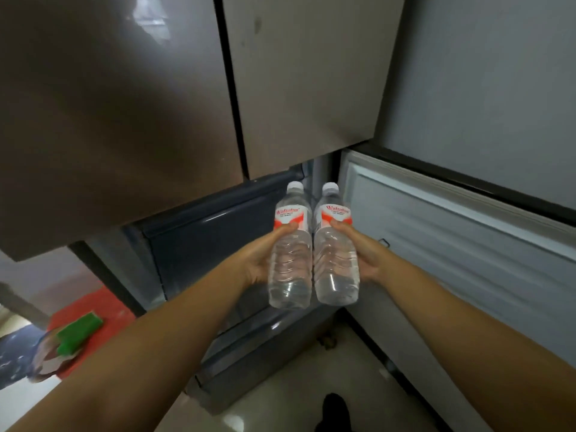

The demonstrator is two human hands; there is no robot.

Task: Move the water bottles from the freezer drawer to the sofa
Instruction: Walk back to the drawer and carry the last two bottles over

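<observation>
Two clear water bottles with white caps and red-and-white labels stand upright side by side in the air above the open freezer drawer (218, 244). My left hand (261, 257) grips the left bottle (291, 266) from its left side, thumb across the label. My right hand (364, 254) grips the right bottle (335, 263) from its right side in the same way. The two bottles touch or nearly touch. The drawer is dark blue-grey; I see nothing lying in the part of it that shows. No sofa is in view.
The brown fridge doors (124, 104) fill the upper left and centre. An open freezer door with a white inner liner (452, 232) stands to the right. A red surface with a green sponge (78, 333) lies at lower left. Pale floor tiles (311, 385) lie below.
</observation>
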